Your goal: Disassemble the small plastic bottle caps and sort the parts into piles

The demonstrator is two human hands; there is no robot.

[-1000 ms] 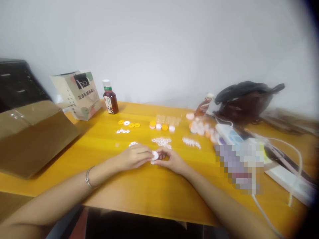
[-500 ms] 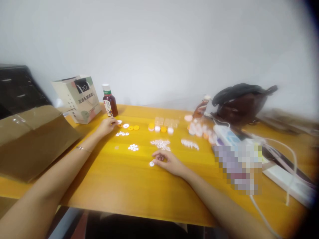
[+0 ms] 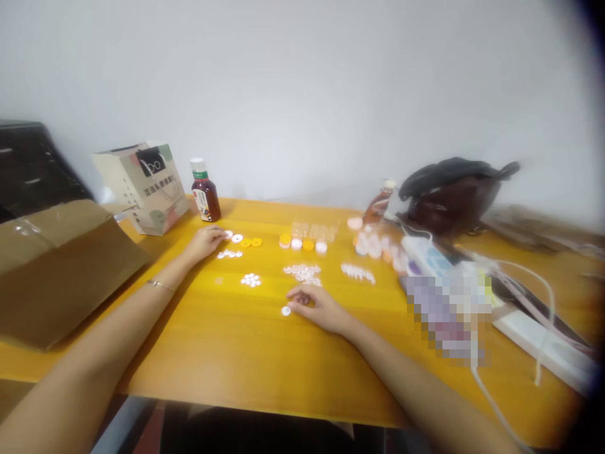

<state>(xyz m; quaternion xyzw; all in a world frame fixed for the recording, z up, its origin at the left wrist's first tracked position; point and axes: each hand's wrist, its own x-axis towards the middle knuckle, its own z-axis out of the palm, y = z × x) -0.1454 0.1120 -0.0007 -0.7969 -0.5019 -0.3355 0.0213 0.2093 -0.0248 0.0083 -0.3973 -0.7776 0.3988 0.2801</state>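
My left hand (image 3: 208,243) reaches to the far left of the table, its fingers closed on the edge of a white disc (image 3: 229,234). Beside it lie another white disc (image 3: 237,239) and two orange discs (image 3: 251,242) in a row. Just in front is a line of small white pieces (image 3: 230,254). My right hand (image 3: 319,308) rests on the table with fingers loosely curved and thumb apart from the index finger. A small white round piece (image 3: 286,311) lies at its thumb tip, apparently not gripped. Small white round pieces (image 3: 250,280) form a cluster between my hands.
White rings (image 3: 302,273), more white pieces (image 3: 358,273) and orange and white round stacks (image 3: 308,244) stand before clear containers (image 3: 301,231). A dark bottle (image 3: 207,194) and paper bag (image 3: 158,189) are at left. A power strip (image 3: 539,347), cables and black bag (image 3: 449,195) lie at right.
The white disc at my left fingertips has shifted slightly right and down, and the orange edge seen under it is now hidden. My right hand is nearly still. The view has turned slightly.
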